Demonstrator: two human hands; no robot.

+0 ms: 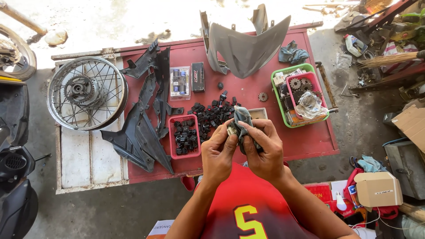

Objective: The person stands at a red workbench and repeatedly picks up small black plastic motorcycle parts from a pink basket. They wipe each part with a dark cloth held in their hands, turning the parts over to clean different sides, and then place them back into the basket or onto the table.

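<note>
Small white part (231, 130), pinched at the fingertips of the left hand (219, 152), held up over the near edge of the red tabletop (310, 141), just in front of the chest. Touching it from the right: a dark grey-blue rag (242, 116), wrapped in the closed grip of the right hand (261, 148), bunched upward with its long axis running roughly vertical, top end poking above both hands. Both grips shut, then: left on the part, right on the rag, knuckles facing each other and fingertips almost meeting. Part on the left side of the rag, so nearer the left hand; shape of the part mostly hidden by fingers, too small to tell its long axis. Beyond the hands, on the tabletop: one heap of small black parts (212, 116), too many to count; one pink basket (184, 135) holding more of them; one small white box (259, 113) just behind the rag; one green basket (283, 99) with a second pink basket (305, 86) nested inside, sprockets and a plastic bag in it; one loose sprocket (263, 96); one grey fairing (245, 44) at the far edge; several black plastic panels (141, 128) to the left. One spoked wheel (87, 93) lying flat on a white board beside the tabletop.
</note>
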